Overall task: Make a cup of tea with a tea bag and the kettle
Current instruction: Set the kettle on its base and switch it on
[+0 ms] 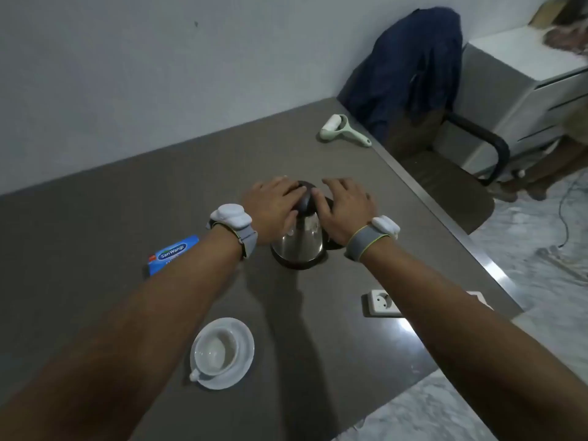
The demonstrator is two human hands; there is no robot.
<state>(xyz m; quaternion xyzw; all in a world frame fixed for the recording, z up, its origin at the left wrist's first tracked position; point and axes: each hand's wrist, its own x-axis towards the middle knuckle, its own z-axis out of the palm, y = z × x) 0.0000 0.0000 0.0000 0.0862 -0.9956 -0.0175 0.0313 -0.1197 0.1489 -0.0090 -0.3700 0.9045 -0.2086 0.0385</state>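
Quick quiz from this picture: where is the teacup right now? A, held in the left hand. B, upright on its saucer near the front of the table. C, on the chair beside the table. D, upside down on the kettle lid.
B: the white teacup sits upright on its saucer, nearer the person than the kettle, while the left hand and right hand both rest on the kettle's top.

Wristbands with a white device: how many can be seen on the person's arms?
2. One wristband sits on the left wrist, behind the left hand on the kettle lid. The other wristband sits on the right wrist, behind the right hand. None seems hidden.
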